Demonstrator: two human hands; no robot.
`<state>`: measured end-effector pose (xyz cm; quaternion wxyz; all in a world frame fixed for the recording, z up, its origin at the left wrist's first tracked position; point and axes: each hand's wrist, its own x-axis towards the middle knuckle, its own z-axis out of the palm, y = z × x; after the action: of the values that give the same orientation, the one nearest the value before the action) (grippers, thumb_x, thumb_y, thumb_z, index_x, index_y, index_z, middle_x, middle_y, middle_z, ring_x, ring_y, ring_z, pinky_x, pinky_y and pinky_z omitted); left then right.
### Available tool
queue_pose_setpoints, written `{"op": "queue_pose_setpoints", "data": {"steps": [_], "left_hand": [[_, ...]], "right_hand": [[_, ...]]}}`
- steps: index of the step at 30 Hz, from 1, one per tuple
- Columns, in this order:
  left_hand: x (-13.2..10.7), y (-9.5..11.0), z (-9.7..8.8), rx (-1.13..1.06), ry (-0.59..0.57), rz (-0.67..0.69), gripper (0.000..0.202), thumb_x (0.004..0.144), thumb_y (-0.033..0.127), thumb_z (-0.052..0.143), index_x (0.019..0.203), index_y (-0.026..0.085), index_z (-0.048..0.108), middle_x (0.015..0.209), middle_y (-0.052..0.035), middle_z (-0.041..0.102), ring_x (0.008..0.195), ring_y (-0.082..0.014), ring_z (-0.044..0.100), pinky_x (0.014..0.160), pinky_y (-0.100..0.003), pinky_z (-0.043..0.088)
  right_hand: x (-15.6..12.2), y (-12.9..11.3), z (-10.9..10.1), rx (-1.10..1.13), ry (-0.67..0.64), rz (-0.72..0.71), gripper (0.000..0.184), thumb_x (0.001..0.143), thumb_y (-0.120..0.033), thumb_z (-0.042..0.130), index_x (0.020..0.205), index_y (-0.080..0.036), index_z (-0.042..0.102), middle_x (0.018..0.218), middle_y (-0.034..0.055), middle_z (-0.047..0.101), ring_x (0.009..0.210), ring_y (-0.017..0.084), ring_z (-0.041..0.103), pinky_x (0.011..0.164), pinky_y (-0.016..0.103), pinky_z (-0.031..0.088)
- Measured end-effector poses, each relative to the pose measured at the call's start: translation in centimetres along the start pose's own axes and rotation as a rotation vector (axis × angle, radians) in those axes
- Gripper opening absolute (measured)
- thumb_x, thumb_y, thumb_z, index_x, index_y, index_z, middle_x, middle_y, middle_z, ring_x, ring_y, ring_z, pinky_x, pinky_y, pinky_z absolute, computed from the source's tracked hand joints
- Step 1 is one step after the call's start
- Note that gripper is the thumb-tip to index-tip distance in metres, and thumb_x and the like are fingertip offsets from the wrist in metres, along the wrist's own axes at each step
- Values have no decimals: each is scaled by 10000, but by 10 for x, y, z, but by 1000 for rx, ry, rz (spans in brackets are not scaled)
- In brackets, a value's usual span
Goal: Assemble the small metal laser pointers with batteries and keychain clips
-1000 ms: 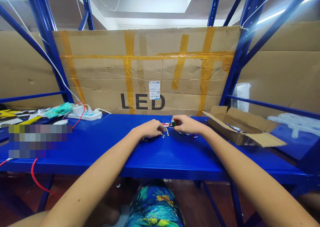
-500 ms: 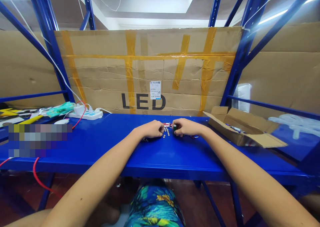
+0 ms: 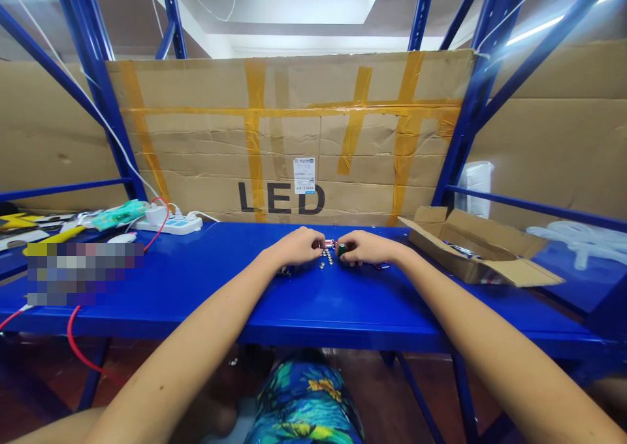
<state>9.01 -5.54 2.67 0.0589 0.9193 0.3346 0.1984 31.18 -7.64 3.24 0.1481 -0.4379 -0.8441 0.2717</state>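
Head: green cylinder (image 3: 341,250) upright in right fingers (image 3: 349,256).

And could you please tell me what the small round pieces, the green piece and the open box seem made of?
Small round pieces: probably shiny metal, from their silvery glints.
Green piece in the right hand: smooth-looking, perhaps plastic or coated metal; too small to tell.
Open box: matte brown cardboard, judging by its folded flaps.

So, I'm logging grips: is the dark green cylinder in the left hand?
No, the right hand holds the dark green cylinder.
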Motion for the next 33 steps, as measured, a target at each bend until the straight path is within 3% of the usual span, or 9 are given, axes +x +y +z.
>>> {"op": "queue_pose_setpoints", "data": {"steps": [10,18,23,33], "left_hand": [[4,1,5,-79,235,51,128,834,206,573,892,191,687,836,-8,728,766,-143,645,713,-247,470],[4,10,8,-99,215,127,134,842,180,569,890,178,694,829,-21,721,756,-142,637,706,-249,465],[6,12,11,-65,239,180,149,844,142,556,904,175,689,874,-35,725,791,-151,644,728,-263,465],[6,10,11,-90,229,173,158,838,157,555,940,185,673,869,-24,721,790,-146,643,723,-260,471]], "right_hand": [[7,7,7,-84,20,11,120,743,-257,552,817,-178,604,707,22,642,591,149,598,519,240,442],[7,4,9,-124,92,-32,73,711,-203,517,737,-181,581,645,-5,609,601,148,583,549,243,412],[9,5,10,-130,126,-49,130,727,-202,523,816,-174,614,674,-2,628,622,151,584,548,239,390],[8,2,9,-144,131,-35,49,724,-216,549,727,-179,581,628,-8,610,587,141,543,542,246,372]]}}
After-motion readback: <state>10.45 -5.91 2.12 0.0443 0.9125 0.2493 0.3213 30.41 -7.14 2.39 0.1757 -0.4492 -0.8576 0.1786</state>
